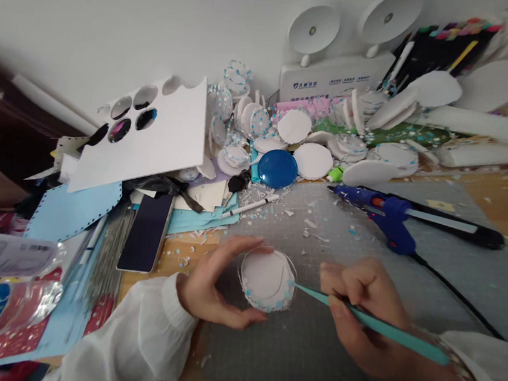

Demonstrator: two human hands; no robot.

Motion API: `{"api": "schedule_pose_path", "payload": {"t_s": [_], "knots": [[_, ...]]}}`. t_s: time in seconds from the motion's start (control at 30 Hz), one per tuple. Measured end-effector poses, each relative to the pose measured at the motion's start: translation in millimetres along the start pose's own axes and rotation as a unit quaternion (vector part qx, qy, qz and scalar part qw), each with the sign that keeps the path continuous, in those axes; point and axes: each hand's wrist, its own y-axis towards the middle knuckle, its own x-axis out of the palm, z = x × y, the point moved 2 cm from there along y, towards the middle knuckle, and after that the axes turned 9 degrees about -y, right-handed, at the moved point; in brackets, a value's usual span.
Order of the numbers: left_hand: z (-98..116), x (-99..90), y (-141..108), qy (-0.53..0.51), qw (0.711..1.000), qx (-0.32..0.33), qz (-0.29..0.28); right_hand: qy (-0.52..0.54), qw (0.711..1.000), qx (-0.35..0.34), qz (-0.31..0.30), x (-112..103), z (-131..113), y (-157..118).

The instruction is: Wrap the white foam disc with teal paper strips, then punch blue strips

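A round white disc (268, 277) with blue and white bits along its lower and right rim lies over the grey cutting mat (310, 351). My left hand (222, 283) curves around its left side, with the thumb and a finger at the edge, gripping it. In my right hand (365, 315) is a pair of teal tweezers (393, 331), pinched between thumb and fingers. Their pointed tip meets the disc's right rim. Whether the tip holds a small bit is too small to tell. A thin wire loop shows around the disc.
To the right lies a blue glue gun (378, 211) with a black cable. Behind are a blue lid (278, 169), piled white discs (313, 160) and a twin-head lamp (337, 73). A phone (146, 231), white pen (250, 206) and perforated white board (151, 138) are left.
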Motion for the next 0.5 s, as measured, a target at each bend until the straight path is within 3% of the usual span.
{"api": "schedule_pose_path", "payload": {"t_s": [0.2,0.37,0.5], "knots": [[4.8,-0.4,4.4,0.065,0.997,0.041,-0.007,-0.033,0.999,-0.03,0.0,-5.8,-5.5,5.3],[3.3,-0.8,3.6,0.086,0.994,0.07,0.007,-0.025,0.998,0.004,0.059,-10.1,-6.1,4.4],[1.0,-1.3,2.3,0.094,0.992,0.077,0.017,0.004,0.997,0.073,0.023,-6.2,0.8,1.5]]}}
